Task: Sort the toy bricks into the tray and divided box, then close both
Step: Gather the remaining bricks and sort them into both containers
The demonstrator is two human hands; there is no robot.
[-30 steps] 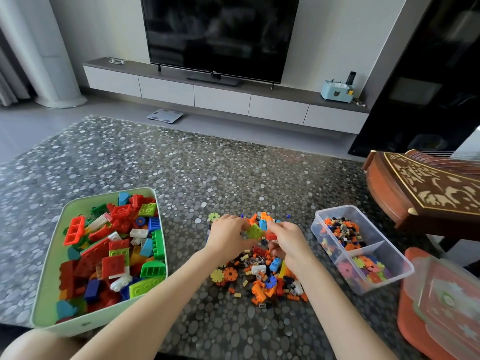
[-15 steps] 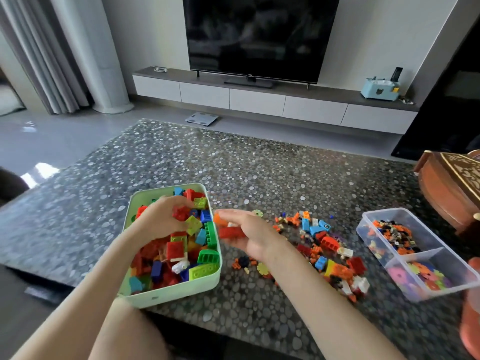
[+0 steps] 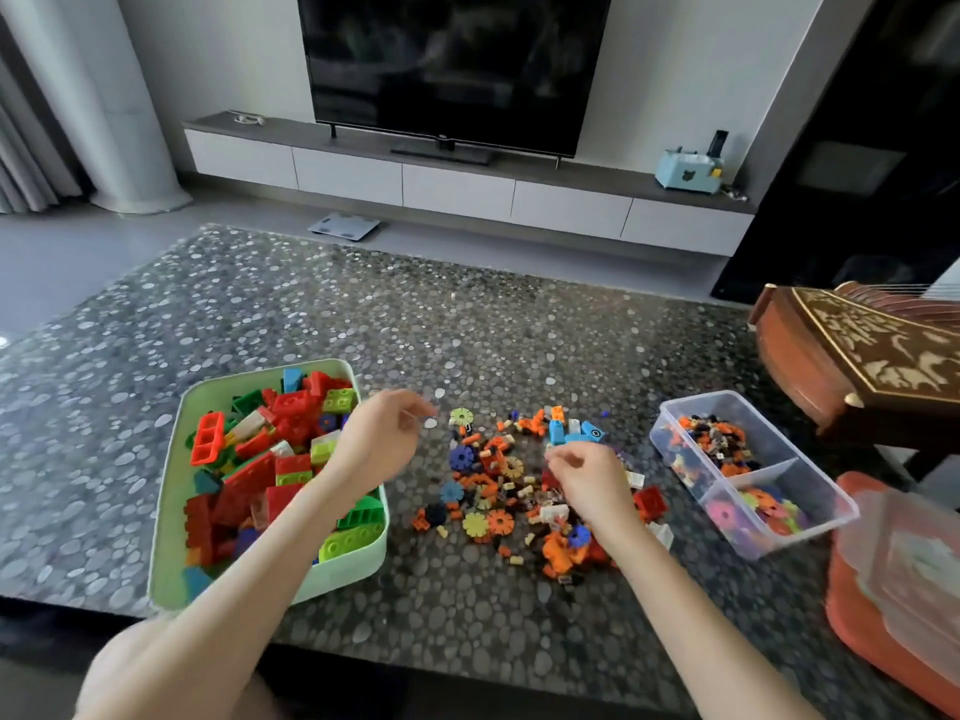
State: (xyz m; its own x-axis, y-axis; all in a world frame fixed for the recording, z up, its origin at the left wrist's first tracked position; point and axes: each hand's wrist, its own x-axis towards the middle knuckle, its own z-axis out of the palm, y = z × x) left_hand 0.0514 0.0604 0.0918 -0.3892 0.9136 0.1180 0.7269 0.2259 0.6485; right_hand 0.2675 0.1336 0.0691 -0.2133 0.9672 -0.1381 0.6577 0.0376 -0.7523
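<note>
A pale green tray [image 3: 171, 491] at the left holds several large red, green and blue bricks. A loose pile of small bricks and flower-shaped pieces [image 3: 519, 485] lies on the table's middle. The clear divided box [image 3: 727, 402] at the right has small bricks in its far compartment and flower pieces in the near one. My left hand [image 3: 379, 439] hovers over the tray's right edge, fingers loosely curled, holding nothing that I can see. My right hand [image 3: 587, 475] hangs over the pile with fingers loosely curled, and nothing shows in it.
The pebble-patterned table [image 3: 467, 330] stretches far behind the pile. A clear lid on an orange-red lid [image 3: 904, 579] lies at the right edge. A carved wooden piece [image 3: 857, 356] stands at the far right. A television and low cabinet are beyond.
Both hands carried bricks from the pile to the green tray and let them go. My right hand has come back over the pile; my left hand has moved right to the tray's edge.
</note>
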